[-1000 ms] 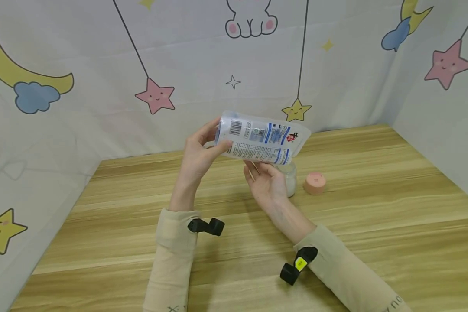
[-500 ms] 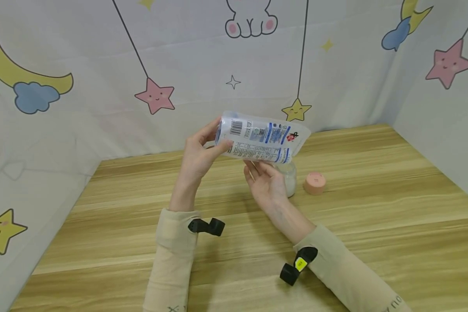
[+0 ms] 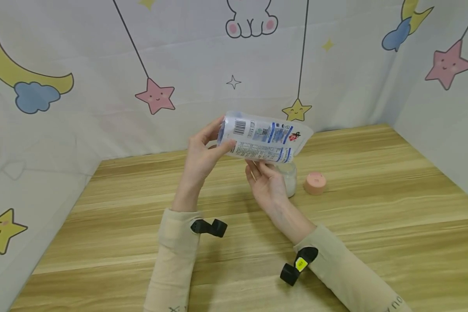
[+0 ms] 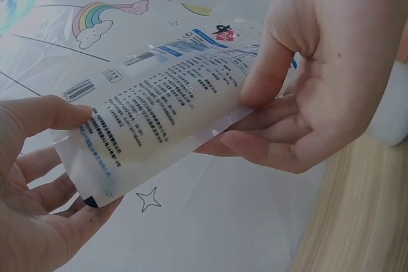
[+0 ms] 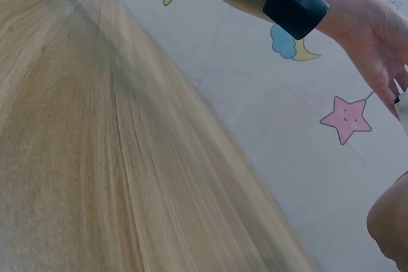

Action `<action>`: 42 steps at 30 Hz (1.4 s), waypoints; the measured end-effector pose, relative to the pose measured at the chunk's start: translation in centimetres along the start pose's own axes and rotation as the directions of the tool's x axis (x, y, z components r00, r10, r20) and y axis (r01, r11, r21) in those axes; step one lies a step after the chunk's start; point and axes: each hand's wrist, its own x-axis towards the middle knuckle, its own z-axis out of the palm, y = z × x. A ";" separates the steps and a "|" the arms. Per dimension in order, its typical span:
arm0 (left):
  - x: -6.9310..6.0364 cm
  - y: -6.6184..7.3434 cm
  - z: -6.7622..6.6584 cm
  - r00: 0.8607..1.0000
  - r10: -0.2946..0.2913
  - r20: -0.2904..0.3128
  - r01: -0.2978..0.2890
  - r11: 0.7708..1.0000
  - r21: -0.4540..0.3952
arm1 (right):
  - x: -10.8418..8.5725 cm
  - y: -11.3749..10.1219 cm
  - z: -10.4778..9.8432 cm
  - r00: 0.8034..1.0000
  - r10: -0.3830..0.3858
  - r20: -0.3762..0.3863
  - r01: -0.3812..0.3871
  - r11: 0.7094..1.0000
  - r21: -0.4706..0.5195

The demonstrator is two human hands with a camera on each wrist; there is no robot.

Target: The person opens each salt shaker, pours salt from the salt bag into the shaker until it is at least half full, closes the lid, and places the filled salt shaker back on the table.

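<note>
A white plastic pouch with a barcode, blue bands and a red logo lies tilted in the air, its right end lower. My left hand grips its left end, thumb on the printed face and fingers behind. Underneath, near the other end, my right hand holds the pouch's lower edge; in the left wrist view its thumb presses the edge of the pouch with fingers beneath. Behind the right hand stands a clear jar with whitish contents, partly hidden by pouch and hand. The pouch's mouth cannot be made out.
A round pink lid lies on the wooden table, just right of the jar. White cloth printed with stars and moons hangs behind and at both sides. Black wrist cameras sit on both sleeves.
My left hand and the pouch have shifted very slightly to the right. The right hand has barely moved; jar and lid stay where they were.
</note>
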 end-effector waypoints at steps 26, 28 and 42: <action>0.0 -0.1 0.2 1.000 -0.010 -0.005 0.010 1.000 -0.012 | 0.1 0.0 -0.1 1.000 0.013 0.005 -0.013 0.999 0.052; 0.0 -0.1 0.2 1.000 -0.016 -0.007 0.016 1.000 -0.012 | 0.1 0.0 -0.1 1.000 0.016 0.005 -0.016 0.999 0.052; 0.2 0.2 0.0 0.999 -0.051 0.008 0.051 0.999 0.002 | 0.0 0.0 0.3 1.000 0.020 -0.023 -0.019 0.999 0.027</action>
